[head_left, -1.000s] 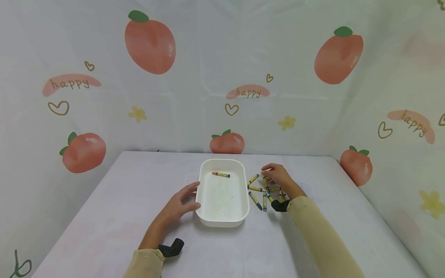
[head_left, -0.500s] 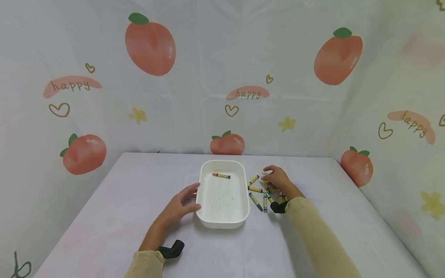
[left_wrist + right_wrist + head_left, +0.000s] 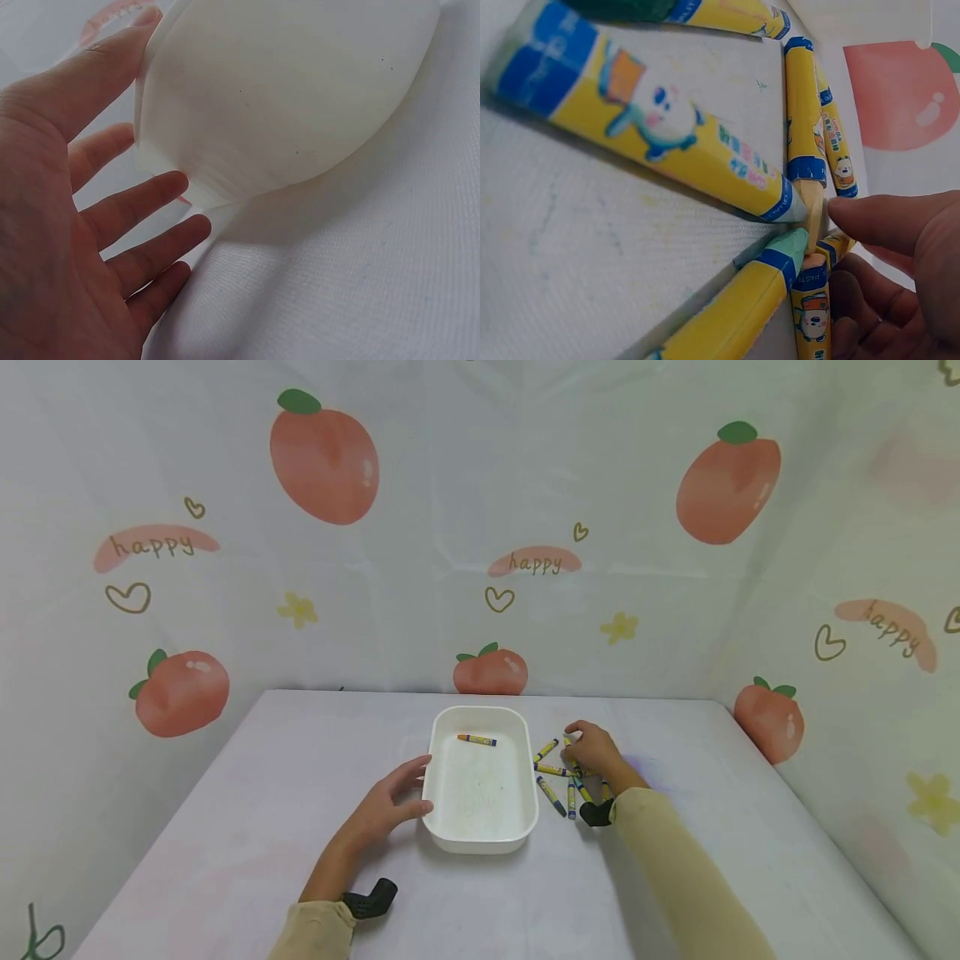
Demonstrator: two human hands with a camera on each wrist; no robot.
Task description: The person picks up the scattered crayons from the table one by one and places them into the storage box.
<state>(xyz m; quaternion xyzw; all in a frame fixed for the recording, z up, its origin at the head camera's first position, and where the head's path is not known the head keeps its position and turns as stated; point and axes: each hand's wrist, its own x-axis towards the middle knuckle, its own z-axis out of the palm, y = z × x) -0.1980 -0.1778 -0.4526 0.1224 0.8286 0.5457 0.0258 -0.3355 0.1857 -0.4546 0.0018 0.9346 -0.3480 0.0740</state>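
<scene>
A white plastic tray (image 3: 480,845) stands mid-table with one orange crayon (image 3: 477,740) inside, toward its far end. My left hand (image 3: 384,800) rests against the tray's left side; the left wrist view shows its thumb (image 3: 120,56) at the rim and its fingers loosely spread. Right of the tray, my right hand (image 3: 596,752) is low over a heap of several crayons in yellow-and-blue wrappers. Up close, its thumb (image 3: 889,221) and bent fingers stand apart around a crayon (image 3: 835,244). A green-tipped crayon (image 3: 731,307) and a peach-tipped crayon (image 3: 812,315) lie right beside them.
A dark green crayon (image 3: 551,796) and another crayon (image 3: 572,798) lie near the tray's right side. The white-covered table (image 3: 225,827) meets a printed cloth wall (image 3: 405,610) at the back. Black wrist cameras (image 3: 371,899) sit at both cuffs.
My right hand has come down and slightly nearer over the crayon heap, its fingers drawing in around it. My left hand and the tray have kept their places.
</scene>
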